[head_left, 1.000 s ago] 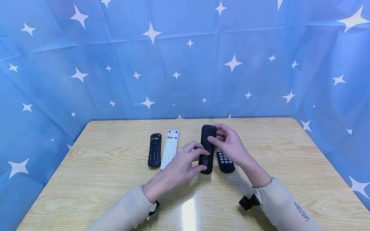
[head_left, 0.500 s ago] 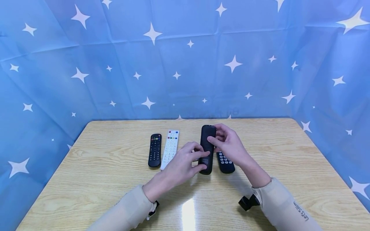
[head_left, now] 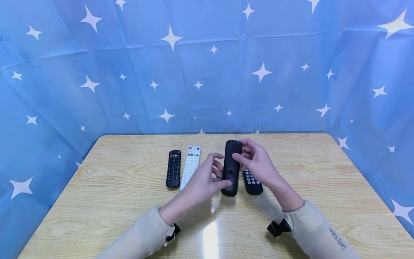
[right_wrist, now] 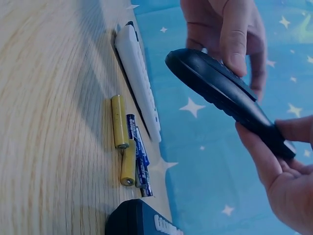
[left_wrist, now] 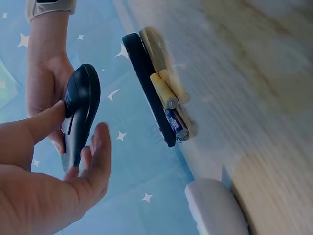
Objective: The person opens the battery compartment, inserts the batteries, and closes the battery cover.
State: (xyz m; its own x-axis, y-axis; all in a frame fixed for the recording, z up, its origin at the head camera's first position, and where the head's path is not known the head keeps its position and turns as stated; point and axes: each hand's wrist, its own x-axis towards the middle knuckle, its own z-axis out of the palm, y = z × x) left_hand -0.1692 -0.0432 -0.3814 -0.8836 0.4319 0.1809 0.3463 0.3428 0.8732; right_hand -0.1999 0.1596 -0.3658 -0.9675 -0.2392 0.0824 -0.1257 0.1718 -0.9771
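A black remote control [head_left: 232,163] is held above the table with its back face up. My right hand [head_left: 258,165] grips its far end, thumb on the back and fingers underneath. At the near end, my left hand [head_left: 203,180] presses its thumb on the battery cover [right_wrist: 239,83], with other fingers curled at the remote's far side. In the right wrist view the cover's edge stands as a step above the body. Below lie yellow batteries [right_wrist: 120,122] and blue batteries [right_wrist: 142,161], mostly hidden by the hands in the head view.
On the wooden table [head_left: 113,187], a small black remote [head_left: 173,169] and a white remote [head_left: 191,165] lie to the left. Another black remote with white buttons [head_left: 253,183] lies by my right hand. A blue starred cloth [head_left: 207,72] hangs behind.
My left index finger has lifted off the remote's back, uncovering a notch there. The left thumb stays on its lower part. The right hand's hold is the same.
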